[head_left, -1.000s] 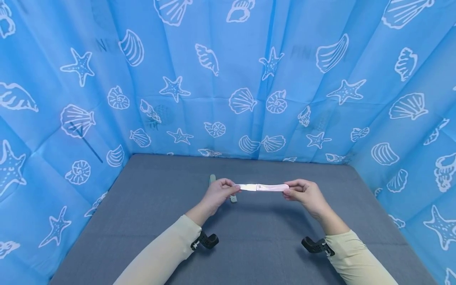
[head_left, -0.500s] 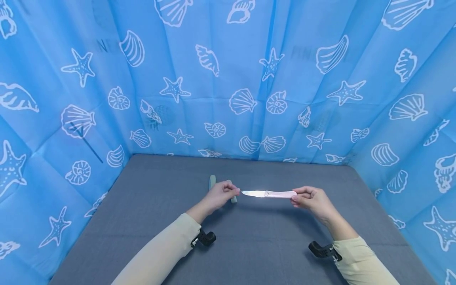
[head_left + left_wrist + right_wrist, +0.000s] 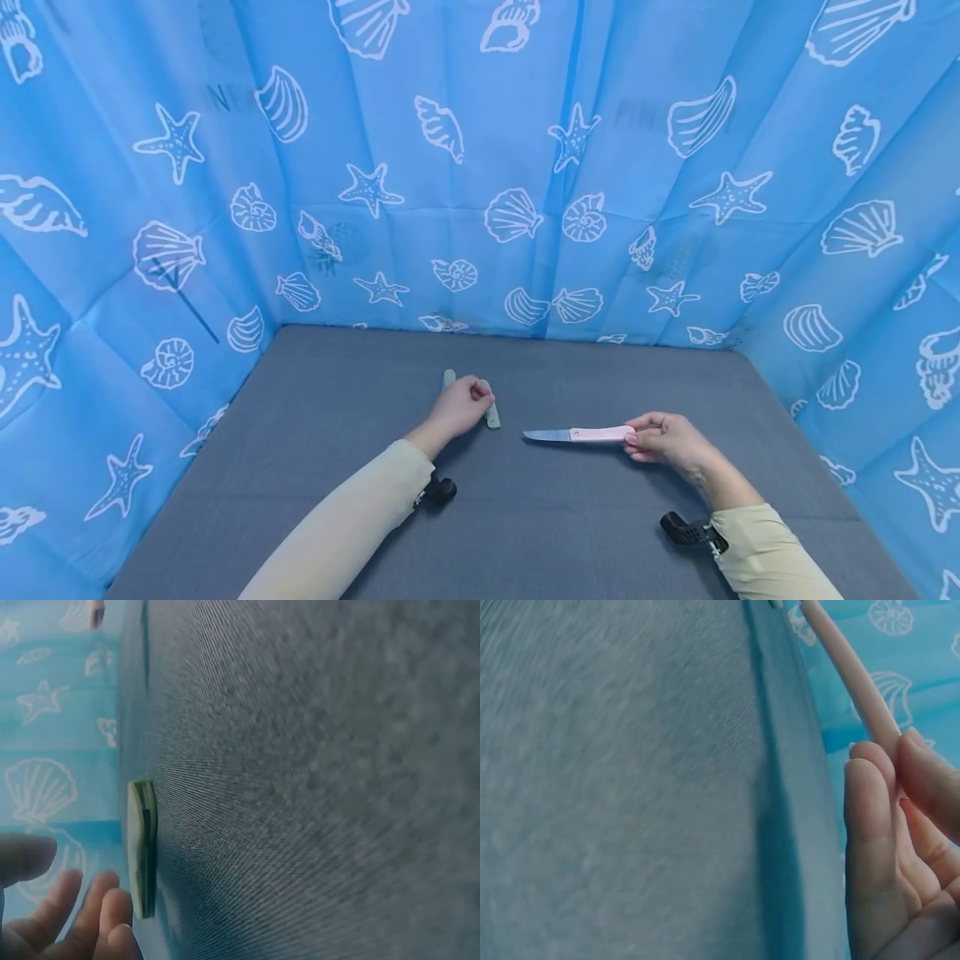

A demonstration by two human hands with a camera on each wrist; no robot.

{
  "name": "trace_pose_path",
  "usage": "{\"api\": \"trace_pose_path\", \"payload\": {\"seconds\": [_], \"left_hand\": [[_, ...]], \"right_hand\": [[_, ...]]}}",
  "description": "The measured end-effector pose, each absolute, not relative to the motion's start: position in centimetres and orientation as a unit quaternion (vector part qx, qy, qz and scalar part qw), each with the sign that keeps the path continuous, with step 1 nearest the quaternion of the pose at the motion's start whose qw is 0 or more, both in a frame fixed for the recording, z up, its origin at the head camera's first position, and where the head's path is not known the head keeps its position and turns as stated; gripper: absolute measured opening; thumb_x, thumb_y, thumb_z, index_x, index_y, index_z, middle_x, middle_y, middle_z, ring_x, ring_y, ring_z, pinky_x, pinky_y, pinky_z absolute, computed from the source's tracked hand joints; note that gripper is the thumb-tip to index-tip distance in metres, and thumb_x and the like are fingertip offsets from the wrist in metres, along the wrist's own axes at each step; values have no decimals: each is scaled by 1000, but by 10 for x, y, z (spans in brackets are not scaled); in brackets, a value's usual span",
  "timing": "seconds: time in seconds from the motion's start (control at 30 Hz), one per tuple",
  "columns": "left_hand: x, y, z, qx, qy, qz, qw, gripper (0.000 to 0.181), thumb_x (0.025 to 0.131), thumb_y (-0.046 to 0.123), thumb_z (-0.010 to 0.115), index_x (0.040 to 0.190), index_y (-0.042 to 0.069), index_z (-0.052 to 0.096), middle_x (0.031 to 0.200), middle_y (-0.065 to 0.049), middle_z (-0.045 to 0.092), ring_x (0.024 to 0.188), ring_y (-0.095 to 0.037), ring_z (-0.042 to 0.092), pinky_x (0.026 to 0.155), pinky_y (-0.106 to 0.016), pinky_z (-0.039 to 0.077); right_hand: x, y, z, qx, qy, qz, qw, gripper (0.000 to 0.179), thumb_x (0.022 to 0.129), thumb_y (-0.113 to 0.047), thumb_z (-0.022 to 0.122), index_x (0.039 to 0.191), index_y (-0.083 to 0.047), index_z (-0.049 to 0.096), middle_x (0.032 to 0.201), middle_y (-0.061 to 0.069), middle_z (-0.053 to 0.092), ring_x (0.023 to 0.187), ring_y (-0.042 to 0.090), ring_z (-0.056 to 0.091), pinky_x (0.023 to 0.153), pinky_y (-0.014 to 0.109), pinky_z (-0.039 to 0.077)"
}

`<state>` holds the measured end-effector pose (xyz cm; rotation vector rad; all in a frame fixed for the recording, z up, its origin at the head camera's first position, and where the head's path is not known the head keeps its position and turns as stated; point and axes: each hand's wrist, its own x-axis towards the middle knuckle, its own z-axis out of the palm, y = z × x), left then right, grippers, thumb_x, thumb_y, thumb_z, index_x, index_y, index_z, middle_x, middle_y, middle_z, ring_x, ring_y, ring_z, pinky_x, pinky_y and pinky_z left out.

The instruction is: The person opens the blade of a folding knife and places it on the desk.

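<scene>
My right hand (image 3: 675, 446) pinches the butt end of a pink-handled folding knife (image 3: 602, 434) between thumb and fingers. Its blade (image 3: 547, 435) is unfolded and points left, held over the grey surface. The pink handle (image 3: 859, 679) runs up from the fingertips in the right wrist view. My left hand (image 3: 456, 407) holds nothing; its thumb and loosely bent fingers (image 3: 67, 904) are apart in the left wrist view. Right beside it lies a slim green handle (image 3: 492, 414), which shows a dark lengthwise slot in the left wrist view. Another green piece (image 3: 449, 377) peeks out behind the hand, partly hidden.
A grey cloth-covered table (image 3: 360, 517) spreads under both hands. Blue curtains (image 3: 480, 192) with white shells and starfish stand along its back and sides. Black wrist mounts (image 3: 684, 530) hang below both forearms.
My left hand has let go of the blade tip and moved slightly left, toward the green handle. My right hand has carried the pink knife right and nearer to me.
</scene>
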<state>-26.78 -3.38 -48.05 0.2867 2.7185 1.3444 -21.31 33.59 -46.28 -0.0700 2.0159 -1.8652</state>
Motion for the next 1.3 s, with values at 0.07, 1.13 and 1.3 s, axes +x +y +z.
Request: {"api": "trace_pose_path", "payload": {"seconds": [0.07,1.13,1.3], "left_hand": [[-269,-32,-481,87,902,421,38,14,100,24,62,103,11,63,96,-2,65,88,-19,62,78,-39,50],[-295,-6,-470,-9,955,290,64,25,89,26,78,89,4,66,83,-9,63,72,-23,59,70,-38,51],[-296,-5,-469,-25,954,290,79,31,89,29,78,96,0,68,91,-12,66,78,-24,61,74,-38,52]], "right_hand": [[-213,338,-466,-22,718,-665,204,21,96,7,61,114,15,56,89,8,74,80,14,72,74,29,58],[-216,331,-463,56,827,-505,242,27,94,-6,69,118,5,59,76,8,69,62,13,66,57,31,57],[-215,331,-449,51,840,-480,247,27,94,-7,69,116,6,60,77,8,69,62,14,65,58,32,56]]}}
